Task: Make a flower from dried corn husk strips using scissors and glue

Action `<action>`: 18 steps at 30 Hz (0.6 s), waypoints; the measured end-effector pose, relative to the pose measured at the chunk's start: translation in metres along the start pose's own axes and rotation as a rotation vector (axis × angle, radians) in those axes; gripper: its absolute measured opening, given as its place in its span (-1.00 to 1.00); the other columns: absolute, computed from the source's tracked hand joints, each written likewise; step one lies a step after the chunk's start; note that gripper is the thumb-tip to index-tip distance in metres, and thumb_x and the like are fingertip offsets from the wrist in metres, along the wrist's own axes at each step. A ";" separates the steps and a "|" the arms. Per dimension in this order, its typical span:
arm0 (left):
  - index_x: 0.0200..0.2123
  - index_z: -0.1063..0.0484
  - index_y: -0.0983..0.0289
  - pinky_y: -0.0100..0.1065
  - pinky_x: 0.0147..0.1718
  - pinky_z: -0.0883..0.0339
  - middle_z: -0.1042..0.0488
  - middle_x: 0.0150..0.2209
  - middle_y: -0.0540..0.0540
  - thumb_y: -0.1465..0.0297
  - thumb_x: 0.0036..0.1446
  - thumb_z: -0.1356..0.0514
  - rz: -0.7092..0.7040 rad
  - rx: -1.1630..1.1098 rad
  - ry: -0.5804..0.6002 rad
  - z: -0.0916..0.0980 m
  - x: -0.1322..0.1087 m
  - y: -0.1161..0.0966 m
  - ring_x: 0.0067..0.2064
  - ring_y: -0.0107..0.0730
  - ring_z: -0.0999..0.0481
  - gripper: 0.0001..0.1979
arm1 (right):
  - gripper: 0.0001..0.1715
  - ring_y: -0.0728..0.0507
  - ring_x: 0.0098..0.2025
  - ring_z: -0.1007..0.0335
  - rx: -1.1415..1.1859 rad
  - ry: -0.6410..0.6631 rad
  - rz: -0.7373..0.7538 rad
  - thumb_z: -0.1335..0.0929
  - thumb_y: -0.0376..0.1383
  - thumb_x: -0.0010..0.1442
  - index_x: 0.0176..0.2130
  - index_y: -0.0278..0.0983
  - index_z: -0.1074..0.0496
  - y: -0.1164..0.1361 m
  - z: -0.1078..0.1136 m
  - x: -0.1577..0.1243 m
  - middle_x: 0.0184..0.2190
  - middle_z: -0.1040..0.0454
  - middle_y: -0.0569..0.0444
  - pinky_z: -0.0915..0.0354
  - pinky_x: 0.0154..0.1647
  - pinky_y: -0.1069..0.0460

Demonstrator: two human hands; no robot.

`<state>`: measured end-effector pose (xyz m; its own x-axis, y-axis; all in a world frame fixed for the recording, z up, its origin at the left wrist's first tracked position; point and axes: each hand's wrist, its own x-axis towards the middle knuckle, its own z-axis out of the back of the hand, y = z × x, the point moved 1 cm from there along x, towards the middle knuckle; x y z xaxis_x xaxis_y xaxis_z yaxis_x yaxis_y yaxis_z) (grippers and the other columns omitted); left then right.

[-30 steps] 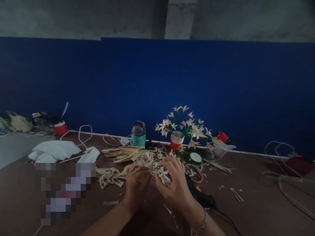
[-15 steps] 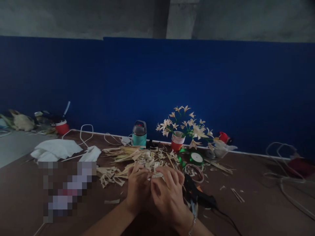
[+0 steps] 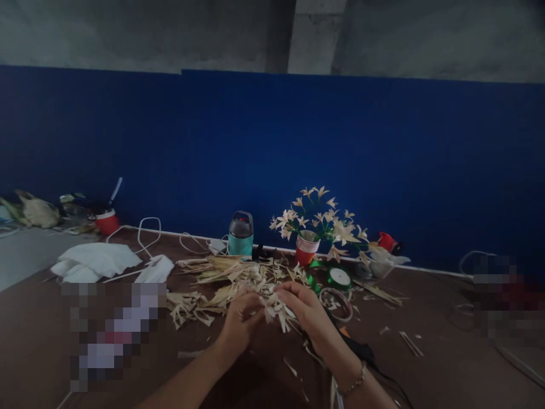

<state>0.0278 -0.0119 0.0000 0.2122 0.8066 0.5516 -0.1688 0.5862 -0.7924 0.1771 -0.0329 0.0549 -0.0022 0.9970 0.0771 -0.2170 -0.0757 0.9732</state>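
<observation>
In the middle of the head view, my left hand [image 3: 242, 319] has its fingers closed on the edge of a small cluster of pale corn husk strips [image 3: 277, 311]. From the other side, my right hand [image 3: 305, 309] curls its fingers against the same cluster, a bracelet on its wrist. Some fingertips are hidden by the husk. Just beyond both hands lies a loose pile of dried husk [image 3: 238, 270]. A black glue gun [image 3: 360, 347] is partly covered by my right forearm.
Behind the pile stand a teal device [image 3: 240, 243] and red paper cups [image 3: 307, 250] with husk flowers [image 3: 330, 216]. Green ribbon [image 3: 339, 277] and a tape roll [image 3: 336, 304] lie to the right. A white cloth [image 3: 97, 261] and cables are at the left.
My hands have drawn apart a little, bringing the pale husk cluster into view between them. My right hand and wrist have shifted right, over the glue gun.
</observation>
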 end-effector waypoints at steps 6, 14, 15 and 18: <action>-0.59 -0.45 0.26 -0.31 -0.35 -0.24 -0.39 -0.54 0.08 0.15 0.07 -0.11 -0.024 -0.001 0.007 -0.002 -0.002 0.001 -0.37 -0.30 -0.35 -0.64 | -0.85 -0.03 -0.46 -0.20 -0.097 -0.004 0.083 -0.32 -0.30 -0.10 -0.63 -0.30 -0.34 -0.002 -0.001 0.001 -0.59 -0.29 0.17 -0.13 -0.40 0.09; -0.36 -0.46 0.24 -0.21 -0.23 -0.29 -0.49 -0.35 0.12 0.21 0.02 -0.16 0.039 0.129 -0.200 0.003 -0.002 -0.003 -0.25 -0.21 -0.43 -0.77 | -0.76 -0.02 -0.52 -0.15 -0.028 -0.134 0.017 -0.33 -0.26 -0.11 -0.70 -0.27 -0.27 -0.007 -0.006 -0.001 -0.64 -0.23 0.18 -0.09 -0.49 0.10; -0.41 -0.46 0.24 -0.21 -0.22 -0.28 -0.49 -0.38 0.11 0.21 0.03 -0.15 0.002 0.155 -0.217 0.004 -0.002 -0.005 -0.26 -0.22 -0.42 -0.78 | -0.74 0.00 -0.55 -0.12 0.031 -0.126 -0.029 -0.34 -0.24 -0.11 -0.70 -0.27 -0.25 -0.007 -0.008 -0.002 -0.66 -0.21 0.20 -0.07 -0.52 0.11; -0.45 -0.45 0.23 -0.23 -0.23 -0.27 -0.50 -0.41 0.09 0.23 0.06 -0.14 -0.063 0.187 -0.227 0.007 -0.003 -0.007 -0.28 -0.24 -0.41 -0.79 | -0.70 0.02 -0.60 -0.07 0.176 -0.057 -0.158 -0.35 -0.18 -0.11 -0.69 -0.27 -0.24 -0.006 -0.012 -0.006 -0.71 -0.17 0.23 -0.02 -0.57 0.11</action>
<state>0.0219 -0.0174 0.0058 0.0104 0.7520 0.6591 -0.3414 0.6222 -0.7045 0.1668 -0.0378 0.0456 0.0744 0.9947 -0.0715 -0.0363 0.0744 0.9966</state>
